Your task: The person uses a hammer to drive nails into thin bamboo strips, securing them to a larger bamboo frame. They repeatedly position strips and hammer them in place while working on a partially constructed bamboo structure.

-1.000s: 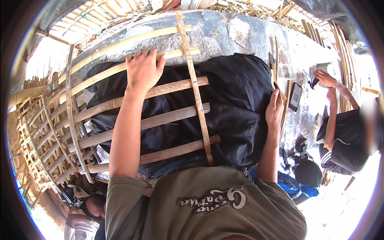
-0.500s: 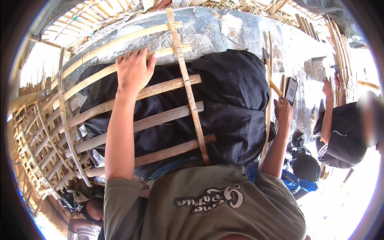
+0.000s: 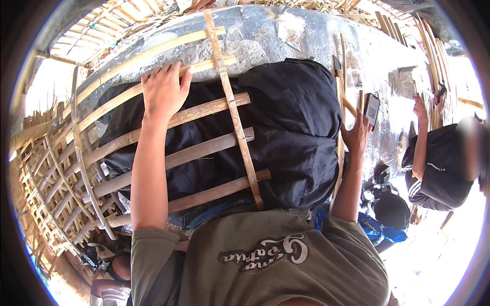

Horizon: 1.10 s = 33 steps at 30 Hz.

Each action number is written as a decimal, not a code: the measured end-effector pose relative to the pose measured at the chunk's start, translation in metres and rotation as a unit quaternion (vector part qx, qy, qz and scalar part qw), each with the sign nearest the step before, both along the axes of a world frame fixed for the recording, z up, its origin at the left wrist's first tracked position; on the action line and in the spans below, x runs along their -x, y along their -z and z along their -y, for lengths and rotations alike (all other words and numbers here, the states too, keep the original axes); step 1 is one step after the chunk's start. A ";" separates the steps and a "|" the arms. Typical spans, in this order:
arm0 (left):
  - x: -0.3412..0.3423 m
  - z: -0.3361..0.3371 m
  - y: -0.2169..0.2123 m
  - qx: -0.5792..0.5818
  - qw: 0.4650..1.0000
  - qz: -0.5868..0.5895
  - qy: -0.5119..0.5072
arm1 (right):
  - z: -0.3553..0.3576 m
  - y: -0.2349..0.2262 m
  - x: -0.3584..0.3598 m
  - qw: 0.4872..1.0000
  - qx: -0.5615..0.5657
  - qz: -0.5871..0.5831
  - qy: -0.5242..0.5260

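A bamboo lattice (image 3: 227,92), made of split slats crossed by upright strips, lies over a black cloth-covered bundle (image 3: 291,107) in front of me. My left hand (image 3: 164,92) grips one of its far slats, fingers over the far side and thumb pointing right. To the right of the bundle is my right hand (image 3: 357,135), its fingers stretched forward and apart. Close to those fingers are the end of a brown wooden tool handle (image 3: 349,107) and a dark flat device with a printed square code (image 3: 372,110). A dark blade-like tool head (image 3: 337,65) lies farther off.
A silvery sheet (image 3: 245,25) covers the surface beyond. More bamboo lattice (image 3: 56,188) stands at left. On the right a person in dark clothes (image 3: 439,158) sits near upright bamboo strips (image 3: 431,51); a black cap-like item (image 3: 392,210) lies closer. Another person (image 3: 115,288) is at lower left.
My right hand has moved slightly forward and its fingers have straightened from a curl. My left hand keeps its hold on the slat. The view has shifted slightly.
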<state>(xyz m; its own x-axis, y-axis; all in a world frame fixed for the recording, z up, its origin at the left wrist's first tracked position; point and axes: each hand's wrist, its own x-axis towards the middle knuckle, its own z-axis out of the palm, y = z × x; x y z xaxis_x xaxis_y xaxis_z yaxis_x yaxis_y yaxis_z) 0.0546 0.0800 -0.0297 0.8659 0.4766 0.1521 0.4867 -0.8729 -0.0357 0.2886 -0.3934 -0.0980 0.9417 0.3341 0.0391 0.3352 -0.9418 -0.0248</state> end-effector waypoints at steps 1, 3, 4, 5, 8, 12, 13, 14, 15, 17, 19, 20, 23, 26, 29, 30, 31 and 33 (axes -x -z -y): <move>-0.001 0.000 0.000 0.000 1.000 -0.001 -0.001 | -0.002 0.002 -0.003 0.999 0.011 0.041 -0.032; -0.002 0.000 -0.001 0.002 1.000 -0.006 -0.001 | -0.007 0.011 -0.015 0.999 0.036 0.002 -0.038; -0.001 0.000 -0.002 0.003 1.000 -0.009 -0.001 | -0.011 0.013 -0.018 0.998 0.055 -0.014 -0.040; -0.001 0.001 -0.003 0.004 1.000 -0.012 0.000 | -0.012 0.013 -0.019 0.996 0.074 -0.030 -0.041; 0.000 0.001 -0.003 0.005 1.000 -0.019 -0.006 | -0.019 0.005 -0.023 0.995 0.070 -0.067 -0.036; -0.001 -0.001 0.002 -0.005 1.000 0.005 0.003 | -0.013 0.008 -0.022 0.996 0.075 -0.041 -0.030; 0.001 -0.002 0.005 -0.012 1.000 0.014 0.006 | -0.012 0.007 -0.021 0.996 0.068 -0.048 -0.021; 0.001 -0.003 0.007 -0.018 1.000 0.023 0.009 | -0.012 0.005 -0.019 0.997 0.062 -0.037 -0.028; 0.001 -0.003 0.007 -0.018 1.000 0.021 0.010 | -0.011 0.004 -0.019 0.997 0.058 -0.044 -0.016; 0.001 -0.003 0.006 -0.016 1.000 0.017 0.011 | -0.009 0.003 -0.020 0.997 0.051 -0.057 0.007; 0.001 -0.003 0.007 -0.019 0.999 0.032 0.018 | 0.001 0.007 -0.022 0.999 0.026 -0.043 -0.007; 0.000 -0.004 0.006 -0.018 0.999 0.031 0.018 | 0.004 0.010 -0.024 0.999 0.022 -0.040 -0.007; 0.000 -0.003 0.007 -0.018 0.999 0.027 0.018 | 0.009 0.010 -0.025 0.999 0.005 -0.037 -0.004; 0.002 -0.005 0.009 -0.025 0.999 0.029 0.021 | 0.003 0.003 -0.023 0.998 -0.008 -0.054 0.020; 0.001 -0.005 0.010 -0.025 0.999 0.031 0.024 | 0.012 0.003 -0.026 0.996 -0.034 -0.067 0.051; 0.002 -0.005 0.010 -0.024 0.999 0.031 0.023 | 0.012 0.002 -0.028 0.995 -0.046 -0.071 0.059; 0.002 -0.005 0.010 -0.022 0.999 0.027 0.021 | 0.013 -0.001 -0.028 0.991 -0.055 -0.096 0.070; 0.003 -0.005 0.009 -0.016 1.000 0.020 0.015 | 0.014 -0.007 -0.030 0.982 -0.072 -0.147 0.090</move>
<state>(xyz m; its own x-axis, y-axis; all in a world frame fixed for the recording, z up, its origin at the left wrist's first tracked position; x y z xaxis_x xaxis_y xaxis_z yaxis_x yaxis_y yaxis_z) 0.0518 0.0853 -0.0383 0.8729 0.4443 0.2018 0.4614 -0.8860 -0.0453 0.3188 -0.4076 -0.0908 0.9628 0.1715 -0.2088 0.1212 -0.9648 -0.2334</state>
